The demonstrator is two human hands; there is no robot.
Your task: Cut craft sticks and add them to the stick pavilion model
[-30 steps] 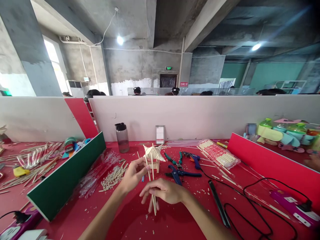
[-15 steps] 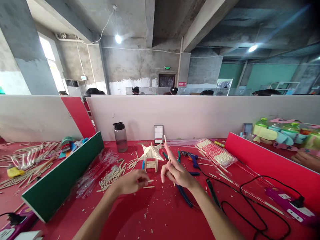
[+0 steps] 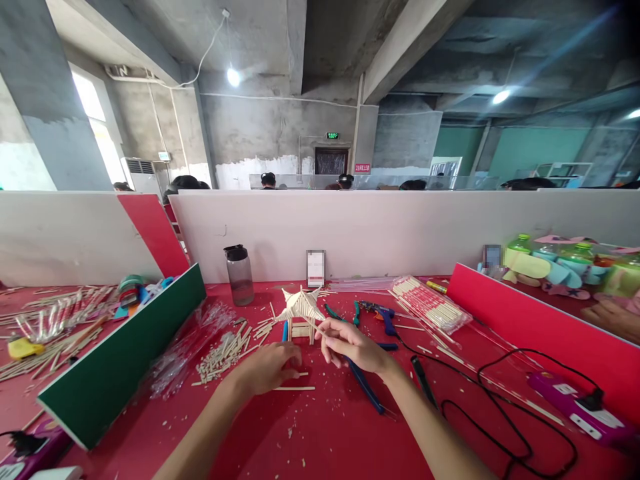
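Observation:
A small pavilion model [image 3: 301,308] made of wooden sticks, with a pointed star-like roof, stands upright on the red table [image 3: 300,440]. My right hand [image 3: 354,345] is just right of its base. It pinches a thin wooden stick [image 3: 314,325], which slants up and left across the model's front; I cannot tell whether they touch. My left hand [image 3: 273,367] hovers low at the front left, fingers loosely bent and apart. Beneath and beside its fingertips lies a loose wooden stick [image 3: 300,388], with a shorter one just behind it.
Cut sticks [image 3: 225,353] and plastic wrapping [image 3: 187,340] lie left. Blue-handled pliers [image 3: 364,387], a glue gun [image 3: 385,317], a black cable [image 3: 505,393] and packed sticks [image 3: 430,303] are right. Behind stand a bottle [image 3: 240,277] and phone [image 3: 315,269]. Green [image 3: 125,360] and red [image 3: 540,333] boards flank the table.
The stick in my right hand has swung from nearly upright to slanting left at the model's front. My left hand has shifted slightly, and a longer stick now shows on the table by it.

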